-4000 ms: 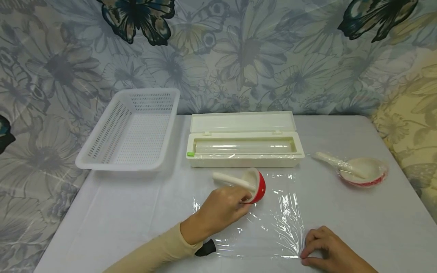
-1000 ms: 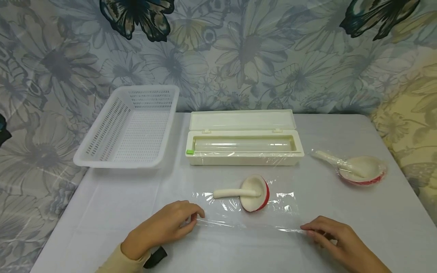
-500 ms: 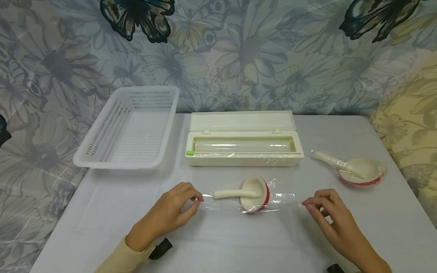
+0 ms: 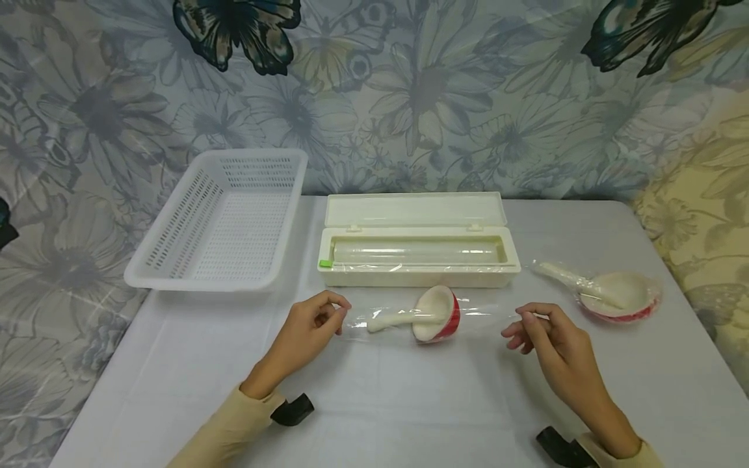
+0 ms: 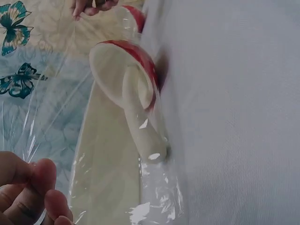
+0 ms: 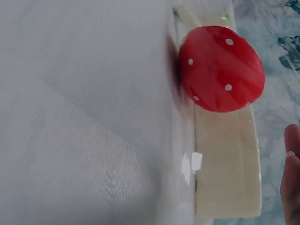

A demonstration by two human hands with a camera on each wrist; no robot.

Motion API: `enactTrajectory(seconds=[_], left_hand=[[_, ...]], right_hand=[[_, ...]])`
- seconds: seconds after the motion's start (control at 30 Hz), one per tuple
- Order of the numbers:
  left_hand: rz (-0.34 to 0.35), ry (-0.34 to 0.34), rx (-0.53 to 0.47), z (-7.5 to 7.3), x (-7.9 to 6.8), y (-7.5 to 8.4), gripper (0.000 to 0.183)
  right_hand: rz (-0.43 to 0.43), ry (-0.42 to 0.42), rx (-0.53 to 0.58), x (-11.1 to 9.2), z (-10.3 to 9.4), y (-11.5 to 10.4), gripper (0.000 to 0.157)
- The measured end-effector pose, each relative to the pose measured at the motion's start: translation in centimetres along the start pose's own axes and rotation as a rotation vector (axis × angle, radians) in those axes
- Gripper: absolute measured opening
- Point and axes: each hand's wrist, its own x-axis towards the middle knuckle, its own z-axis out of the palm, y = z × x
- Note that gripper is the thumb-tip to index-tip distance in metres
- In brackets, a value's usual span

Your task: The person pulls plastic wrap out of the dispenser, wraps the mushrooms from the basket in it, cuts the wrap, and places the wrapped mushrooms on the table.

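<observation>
A mushroom ornament, with a white stem and a hollow red cap dotted white, lies on its side on the table. Clear plastic wrap covers it, stretched between my hands. My left hand pinches the film's left end between thumb and finger; the left wrist view shows the film rising from those fingertips over the stem. On the other side, my right hand pinches the right end, its other fingers loosely bent. In the right wrist view the dotted cap shows, with only part of my hand.
Behind the mushroom stands a cream wrap dispenser, lid raised, with a film roll inside. A white perforated basket is at the back left. A second, film-wrapped mushroom lies at the right.
My left hand earlier held the mushroom, then set it on the film. Both hands have since drawn the film's front edge up and back over it. The mushroom has tipped slightly.
</observation>
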Motion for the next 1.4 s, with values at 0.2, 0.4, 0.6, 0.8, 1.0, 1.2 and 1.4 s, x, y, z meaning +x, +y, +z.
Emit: enactTrajectory(seconds=[0.2,0.4,0.6,0.8,1.0,1.2,1.4], left_hand=[[-0.186,0.001,-0.183,0.5,1.1,-0.7,0.019],[-0.252,0.023,-0.362,1.1,2.3,-1.3,0.024],[-0.295,0.057,-0.539,2.2,3.2,-1.7,0.023],[-0.276,0.068,-0.61,3.2,3.7,-1.8,0.022],[-0.214,-0.046,-0.471,4.0,3.9,-1.5,0.031],[-0.097,-0.156,-0.097,5.3,4.1,-1.0,0.039],[0.082,-0.205,0.391,6.4,3.9,-0.1,0.04]], right_hand=[[0.052,-0.012,0.202,1.1,0.7,0.8,0.013],[0.111,0.002,0.438,2.1,1.4,1.5,0.015],[0.188,-0.047,0.429,2.7,2.2,2.1,0.023],[0.182,-0.116,0.532,3.0,3.4,2.8,0.037],[0.172,-0.177,0.554,3.1,4.3,2.8,0.045],[0.221,-0.233,0.325,3.5,4.9,2.7,0.046],[0.279,-0.333,0.109,3.5,5.4,2.8,0.045]])
